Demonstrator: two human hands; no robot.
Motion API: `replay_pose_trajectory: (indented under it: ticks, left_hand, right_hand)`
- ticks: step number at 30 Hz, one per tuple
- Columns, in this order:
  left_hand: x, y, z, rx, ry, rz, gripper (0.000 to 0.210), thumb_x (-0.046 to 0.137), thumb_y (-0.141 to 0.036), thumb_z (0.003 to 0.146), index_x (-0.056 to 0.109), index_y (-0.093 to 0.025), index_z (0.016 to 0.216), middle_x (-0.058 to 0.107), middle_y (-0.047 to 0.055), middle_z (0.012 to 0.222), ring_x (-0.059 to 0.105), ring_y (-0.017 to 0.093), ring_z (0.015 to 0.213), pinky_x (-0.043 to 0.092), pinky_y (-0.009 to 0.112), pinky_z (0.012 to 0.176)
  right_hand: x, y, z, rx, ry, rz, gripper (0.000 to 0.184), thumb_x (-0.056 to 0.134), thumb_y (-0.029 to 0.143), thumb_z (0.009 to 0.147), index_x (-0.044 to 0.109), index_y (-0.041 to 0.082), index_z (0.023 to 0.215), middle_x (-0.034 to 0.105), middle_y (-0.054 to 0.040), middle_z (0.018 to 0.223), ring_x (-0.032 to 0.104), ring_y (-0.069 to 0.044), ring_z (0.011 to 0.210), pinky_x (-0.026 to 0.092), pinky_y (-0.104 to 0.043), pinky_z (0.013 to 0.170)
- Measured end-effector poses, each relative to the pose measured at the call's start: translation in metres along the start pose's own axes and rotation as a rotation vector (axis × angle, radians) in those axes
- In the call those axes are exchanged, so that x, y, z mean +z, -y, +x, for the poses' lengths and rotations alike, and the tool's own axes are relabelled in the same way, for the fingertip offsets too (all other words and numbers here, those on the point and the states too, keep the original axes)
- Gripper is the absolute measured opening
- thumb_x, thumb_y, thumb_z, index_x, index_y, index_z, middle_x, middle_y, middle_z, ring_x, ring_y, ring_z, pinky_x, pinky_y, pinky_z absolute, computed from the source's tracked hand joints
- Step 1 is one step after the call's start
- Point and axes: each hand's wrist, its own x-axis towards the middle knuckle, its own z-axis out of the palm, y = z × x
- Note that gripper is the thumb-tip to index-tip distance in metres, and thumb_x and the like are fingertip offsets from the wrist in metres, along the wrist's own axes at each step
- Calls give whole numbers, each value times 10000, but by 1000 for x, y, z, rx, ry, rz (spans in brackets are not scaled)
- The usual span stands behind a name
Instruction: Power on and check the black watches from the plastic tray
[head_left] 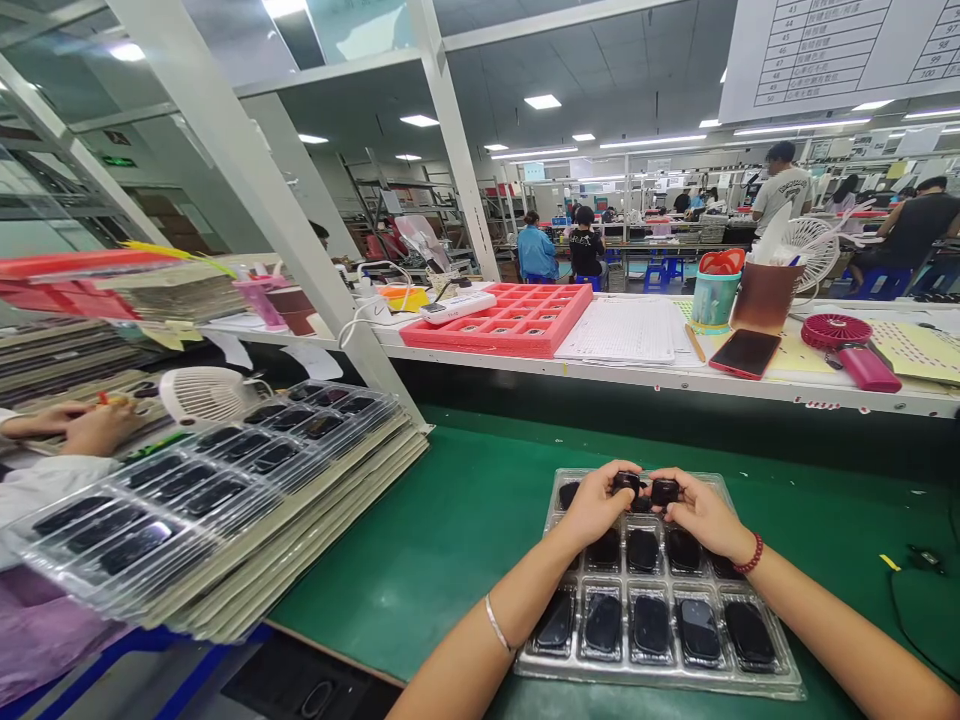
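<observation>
Over the back row of a clear plastic tray [660,678], my left hand [600,503] pinches a small black watch body [625,483] between thumb and fingers. Close beside it, my right hand [705,515] grips another black watch body [664,491]. The two pieces are a little apart, both raised above the tray. Black watch bodies sit in the tray's pockets, such as one in the front row [651,625] and one in the middle row [643,550]. My hands hide part of the back row.
On the left, more filled clear trays [217,470] lie on a tall stack, beside a co-worker's hands [97,425]. The green table [375,540] runs under my tray. A shelf above holds a red foam tray [510,320], a phone [745,353] and a pink fan [847,345]. A black cable [900,600] lies right.
</observation>
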Motion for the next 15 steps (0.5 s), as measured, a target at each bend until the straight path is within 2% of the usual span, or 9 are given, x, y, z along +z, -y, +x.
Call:
replay_pose_trajectory:
  ticks: [4, 15]
  left_hand:
    - [-1, -1, 2, -13, -51, 16, 455, 504, -30, 675, 538, -170, 1106, 642, 59, 949, 598, 176, 870, 454, 293, 766]
    - [2, -1, 0, -15, 37, -34, 524, 522, -22, 669, 503, -176, 1169, 635, 59, 961, 603, 181, 891, 458, 289, 766]
  right_hand:
    - [-2, -3, 0, 8, 12, -23, 345, 480, 171, 787, 513, 219, 1126, 641, -62, 1018, 646, -188, 806, 515, -333, 683]
    - [0, -4, 1, 26, -5, 11, 469, 511, 106, 715, 496, 239, 1164, 602, -59, 1103, 629, -181, 849, 522, -307, 688]
